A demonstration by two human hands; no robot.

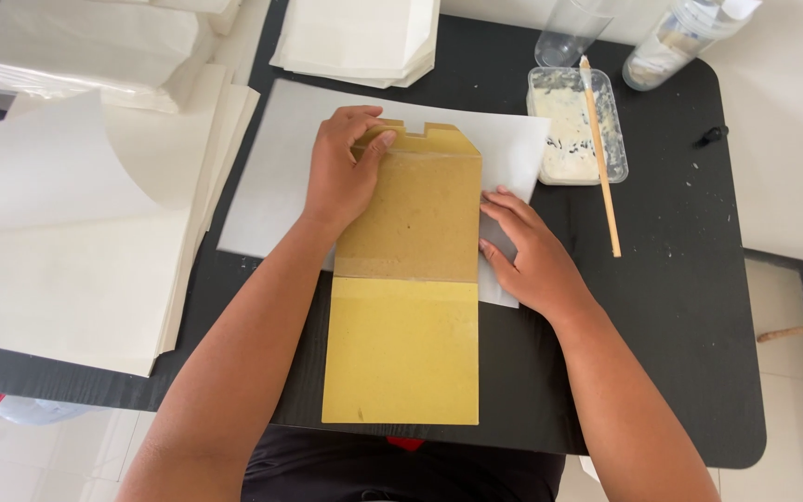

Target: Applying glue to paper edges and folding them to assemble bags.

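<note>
A long yellow-brown cardboard template (411, 297) lies lengthwise on a white paper sheet (276, 158) on the black table (690, 307). Its far half is brown, its near half yellow, and its far end has a notch. My left hand (341, 172) presses flat on the template's far left corner, fingers over its edge. My right hand (532, 251) rests on the paper right beside the template's right edge, fingers touching that edge.
A clear plastic tub of white paste (576, 139) with a wooden brush stick (601, 158) across it stands at the far right. Behind it are a glass (569, 33) and a bottle (676, 42). Stacks of white paper (67, 242) fill the left; another stack (360, 37) lies at the far middle.
</note>
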